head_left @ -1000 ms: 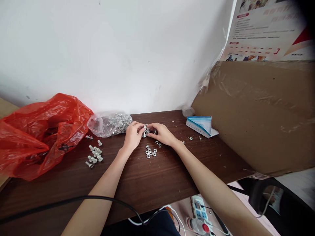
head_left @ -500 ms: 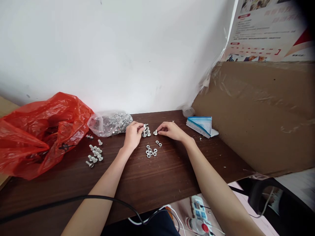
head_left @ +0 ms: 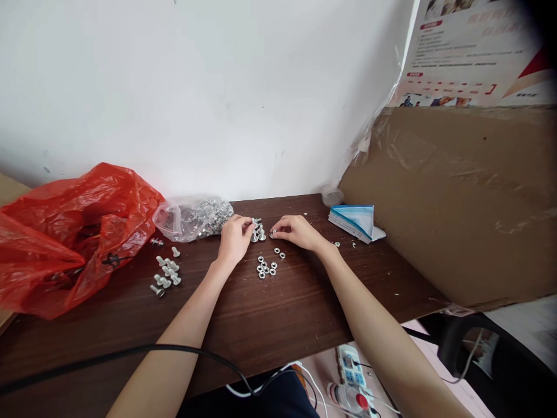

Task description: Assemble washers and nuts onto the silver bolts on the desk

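Right hand (head_left: 298, 231) has thumb and forefinger nearly closed, pinched on a single bolt (head_left: 272, 233). Left hand (head_left: 234, 238) is bent with its fingertips close together at the left edge of the bolt cluster (head_left: 259, 231); whether it grips one of these bolts cannot be told. The cluster lies on the dark wooden desk (head_left: 270, 325), between the two hands, with the single bolt just to its right. Loose hex nuts (head_left: 266, 269) lie on the near side of the cluster, two of them slightly apart toward the right. Left of the left hand, a clear bag (head_left: 191, 219) of small metal parts rests near the wall (head_left: 209, 98). Further left, a group of bolts (head_left: 167, 270) lies beside a red plastic bag (head_left: 82, 232). Right of the right hand are a blue-and-white packet (head_left: 354, 219) and, at its far left, a clear round container (head_left: 332, 196).
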Motion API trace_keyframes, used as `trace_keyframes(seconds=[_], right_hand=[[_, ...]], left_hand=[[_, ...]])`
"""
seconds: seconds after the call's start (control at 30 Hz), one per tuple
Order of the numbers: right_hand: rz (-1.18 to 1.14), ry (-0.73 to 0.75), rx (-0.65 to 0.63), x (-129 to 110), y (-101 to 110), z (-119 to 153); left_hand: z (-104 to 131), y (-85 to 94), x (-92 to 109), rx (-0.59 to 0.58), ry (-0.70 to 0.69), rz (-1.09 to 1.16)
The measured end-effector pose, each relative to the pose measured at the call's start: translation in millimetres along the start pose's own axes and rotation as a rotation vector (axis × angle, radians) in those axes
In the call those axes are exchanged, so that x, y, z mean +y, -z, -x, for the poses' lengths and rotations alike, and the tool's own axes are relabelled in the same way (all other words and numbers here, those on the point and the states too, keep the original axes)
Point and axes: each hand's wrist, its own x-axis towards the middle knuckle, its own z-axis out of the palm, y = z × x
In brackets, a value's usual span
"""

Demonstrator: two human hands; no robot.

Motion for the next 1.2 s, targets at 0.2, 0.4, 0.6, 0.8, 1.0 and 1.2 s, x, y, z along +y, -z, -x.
trace_keyframes(seconds=[0.2,0.4,0.6,0.8,1.0,1.2], right_hand=[[-0.088,-0.010,0.249,-5.0,-6.5,-3.3],[-0.173,-0.017,0.392,-17.2,-26.6,-10.9],[-0.224,-0.043,0.442,-18.3,-33.6,-13.2],[-0.217,-0.030,0.428,-19.7,-37.0,-14.1],[-0.203,-0.034,0.417,-22.4,-37.9,-14.6],[-0.188,-0.042,0.403,-22.5,-37.9,-14.4]], left_hand=[[0.2,-0.2,-0.1,0.005,-0.011,0.004],[0.3,-0.6,-0.8,0.007,-0.019,0.007],[0.0,-1.7,-1.7,0.015,-0.033,0.013],[-0.3,-1.3,-0.5,0.013,-0.033,0.020],[-0.4,-1.8,-0.8,0.015,-0.027,0.026],[-0.2,-2.4,-1.3,0.016,-0.029,0.024]])
